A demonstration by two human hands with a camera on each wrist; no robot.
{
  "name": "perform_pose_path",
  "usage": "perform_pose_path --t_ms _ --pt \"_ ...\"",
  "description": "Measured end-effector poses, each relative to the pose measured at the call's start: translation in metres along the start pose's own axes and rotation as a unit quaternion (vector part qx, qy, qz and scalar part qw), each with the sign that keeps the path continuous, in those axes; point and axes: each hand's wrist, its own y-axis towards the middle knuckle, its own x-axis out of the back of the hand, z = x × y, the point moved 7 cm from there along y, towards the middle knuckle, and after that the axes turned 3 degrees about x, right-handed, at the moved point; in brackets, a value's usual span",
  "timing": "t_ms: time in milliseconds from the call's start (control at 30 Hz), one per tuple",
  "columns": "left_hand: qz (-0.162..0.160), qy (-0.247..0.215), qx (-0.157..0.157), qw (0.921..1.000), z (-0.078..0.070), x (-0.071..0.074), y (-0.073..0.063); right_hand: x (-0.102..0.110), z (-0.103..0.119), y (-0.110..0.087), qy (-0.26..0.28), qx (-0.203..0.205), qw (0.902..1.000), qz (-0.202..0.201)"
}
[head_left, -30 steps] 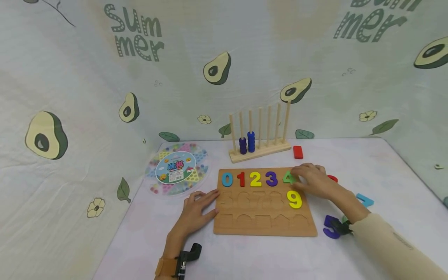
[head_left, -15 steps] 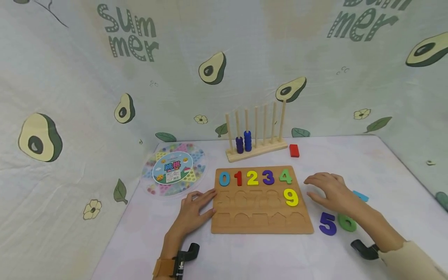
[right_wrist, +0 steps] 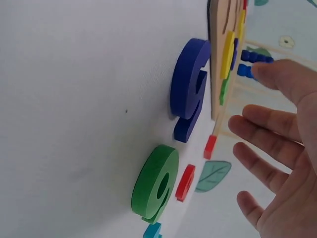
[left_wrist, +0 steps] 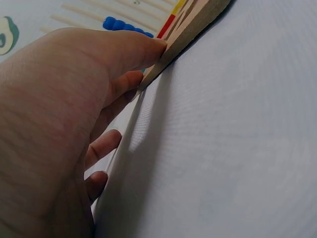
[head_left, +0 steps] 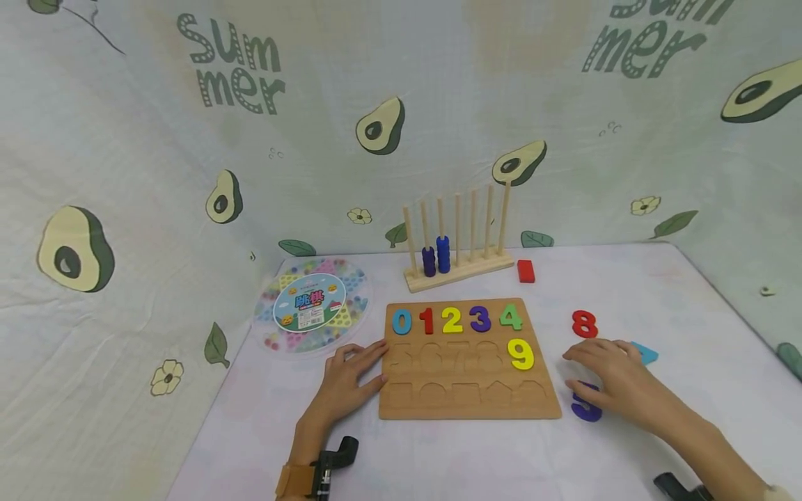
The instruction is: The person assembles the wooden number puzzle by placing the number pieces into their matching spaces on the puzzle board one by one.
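Note:
A wooden number board [head_left: 470, 410] lies on the table, with 0, 1, 2, 3 and 4 in its top row and a yellow 9 [head_left: 521, 354] at the right of the second row. My left hand [head_left: 347, 379] rests at the board's left edge, fingertips and thumb touching it. Over the loose numbers to the right hovers my right hand [head_left: 617, 379], fingers spread and holding nothing. Beneath it is a purple 5 [right_wrist: 187, 89], partly covered in the head view. A green 6 [right_wrist: 156, 183] shows in the right wrist view but is hidden by the hand from above.
A red 8 [head_left: 585, 324] and a partly hidden blue piece [head_left: 645, 353] lie near the right hand. Behind the board stands a peg rack [head_left: 460, 270] with blue beads, beside a red block [head_left: 525, 271]. A round game box [head_left: 311, 304] sits at the back left.
My right hand has left the green 4 on the board and moved right and nearer, over the loose numbers, uncovering the red 8. My left hand stays at the board's edge.

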Motion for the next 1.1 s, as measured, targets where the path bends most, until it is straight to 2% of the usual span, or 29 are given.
perform_pose_path --t_ms 267,433,567,900,1100 --pt "-0.015 -0.005 -0.013 0.9998 -0.004 0.005 -0.001 0.000 0.004 -0.019 -0.004 0.002 0.9999 -0.009" --pt "-0.009 -0.007 -0.014 0.9998 -0.004 0.004 -0.001 -0.008 0.001 -0.029 -0.002 -0.023 0.9997 0.002" --pt "-0.005 -0.011 -0.011 0.9999 -0.005 0.004 -0.002 -0.010 0.002 -0.037 -0.001 -0.028 0.9996 -0.004" --pt "0.001 -0.011 0.001 0.9999 -0.002 0.001 -0.005 -0.012 0.001 -0.049 -0.014 0.005 0.9993 -0.035" --pt "0.000 -0.013 0.006 0.9999 -0.004 0.002 -0.003 -0.015 -0.001 -0.050 -0.029 0.011 0.9987 -0.040"
